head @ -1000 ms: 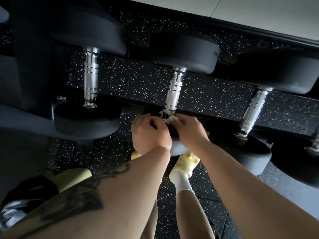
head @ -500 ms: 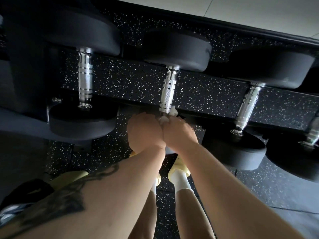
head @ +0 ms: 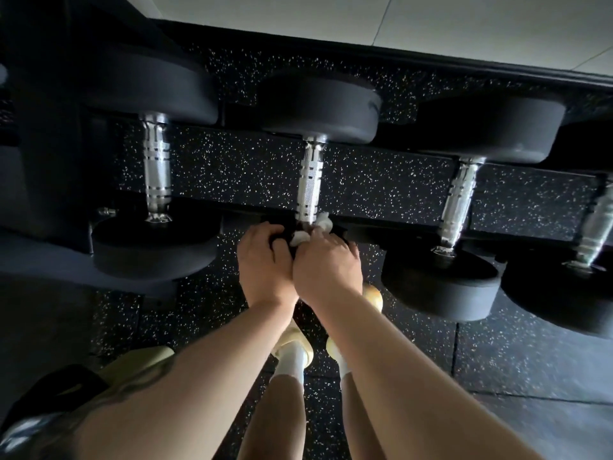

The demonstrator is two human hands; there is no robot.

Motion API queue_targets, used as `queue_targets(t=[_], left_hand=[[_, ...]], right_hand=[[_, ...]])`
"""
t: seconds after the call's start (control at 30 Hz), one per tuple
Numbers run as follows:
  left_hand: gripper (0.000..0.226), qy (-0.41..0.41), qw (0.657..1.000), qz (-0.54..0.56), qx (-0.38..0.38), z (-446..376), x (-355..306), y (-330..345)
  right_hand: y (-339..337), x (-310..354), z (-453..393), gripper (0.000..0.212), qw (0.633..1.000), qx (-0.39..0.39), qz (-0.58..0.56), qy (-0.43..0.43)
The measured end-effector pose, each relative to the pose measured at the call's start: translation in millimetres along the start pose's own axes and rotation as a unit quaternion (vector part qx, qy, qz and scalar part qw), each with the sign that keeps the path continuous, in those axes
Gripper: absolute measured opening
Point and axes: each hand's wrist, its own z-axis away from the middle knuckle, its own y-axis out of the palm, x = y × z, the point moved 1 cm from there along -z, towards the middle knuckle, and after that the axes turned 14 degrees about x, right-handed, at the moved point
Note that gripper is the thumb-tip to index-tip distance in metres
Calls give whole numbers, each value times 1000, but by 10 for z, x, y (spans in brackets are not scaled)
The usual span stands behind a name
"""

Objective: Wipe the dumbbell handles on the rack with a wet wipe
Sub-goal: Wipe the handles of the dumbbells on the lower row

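Several black dumbbells lie across a dark rack [head: 39, 257], their chrome handles pointing away from me. The middle handle [head: 309, 180] shows bare knurled metal down to its near end. There a crumpled white wet wipe [head: 303, 235] sits between my two hands. My left hand [head: 265, 263] and my right hand [head: 326, 267] are pressed side by side at the near end of that handle, fingers curled around the wipe. The near head of the middle dumbbell is hidden behind my hands.
The left handle [head: 156, 171] and the right handle [head: 459, 200] flank the middle one; a further handle [head: 597, 227] shows at the right edge. Speckled black rubber floor [head: 497, 360] lies below. My legs in white socks and yellow shoes [head: 293, 340] stand under the rack.
Both hands stayed at the near end of the middle handle and closed together. A bit of the wipe now shows beside the handle's base. The view shifted slightly.
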Motion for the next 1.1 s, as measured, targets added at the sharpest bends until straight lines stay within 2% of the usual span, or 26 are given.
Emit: queue_targets(t=[0.07,0.2,0.27,0.33,0.4,0.53,0.63,0.73,0.83,0.9,1.03,1.1], left_hand=[[42,22,999,-8,31,33,-5,-39],[33,46,996,7,78,49,56,-95],[28,42,992,67,95,26,129,-124],[23,33,988,121,88,25,152,-143],[28,28,990,124,68,42,124,-154],[35,4,990,127,68,24,61,-145],[34,-57,988,139,27,-6,-6,-103],[30,-124,972,196,-49,-75,-88,-39],[33,-156,953,234,-113,-132,-113,-13],[29,-157,959,204,-120,-104,-142,-17],[24,-168,966,145,-128,-33,-207,-5],[23,-179,967,126,-131,-43,-222,-18]], right_hand=[[74,-64,137,45,997,-45,-4,-59],[51,-63,313,37,988,-56,17,-145],[11,-8,273,35,982,-42,23,-185],[-32,15,139,41,972,-3,90,-217],[-75,5,5,47,960,49,157,-228],[-131,-126,46,46,956,40,156,-245],[-112,-299,204,44,958,1,143,-250],[-113,-210,158,44,965,-22,125,-228],[-76,-59,40,43,967,-25,122,-221],[-69,-135,72,40,969,-34,94,-226],[-88,-321,261,35,961,-101,67,-249],[-99,-223,163,37,964,-80,82,-242]])
